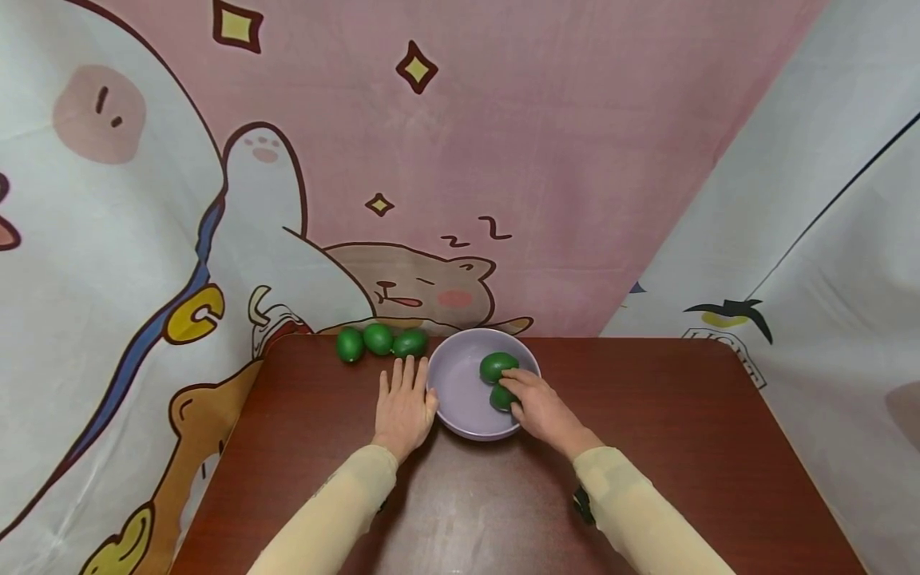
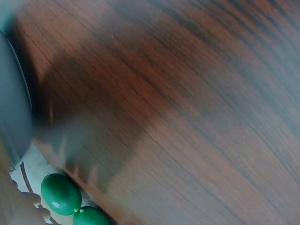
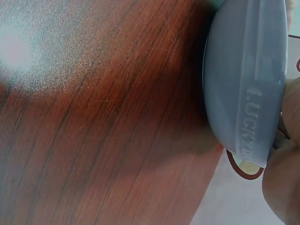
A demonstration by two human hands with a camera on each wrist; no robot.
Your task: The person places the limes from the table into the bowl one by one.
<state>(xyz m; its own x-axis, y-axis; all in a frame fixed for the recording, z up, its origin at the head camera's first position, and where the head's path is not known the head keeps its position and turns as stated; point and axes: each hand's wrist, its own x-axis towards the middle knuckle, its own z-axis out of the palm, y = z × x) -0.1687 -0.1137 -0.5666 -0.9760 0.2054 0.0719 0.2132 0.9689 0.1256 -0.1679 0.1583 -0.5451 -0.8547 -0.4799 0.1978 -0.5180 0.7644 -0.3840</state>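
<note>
A pale purple bowl point(image 1: 460, 399) stands on the table between the two hands. Inside it lie two green limes; the farther lime point(image 1: 498, 366) sits just beyond the fingertips of my right hand point(image 1: 544, 406). That hand reaches over the right rim, its fingers and thumb around the nearer lime point(image 1: 501, 398), which it partly covers. My left hand point(image 1: 405, 411) is held with straight fingers at the bowl's left side, thumb by the rim. Past its fingertips, three more limes point(image 1: 378, 339) lie in a row. The right wrist view shows the bowl's outer wall point(image 3: 234, 84) with raised letters.
The brown wooden table point(image 1: 661, 415) has its far edge close behind the bowl and the lime row. A cartoon-printed cloth point(image 1: 546, 176) hangs behind it and on both sides.
</note>
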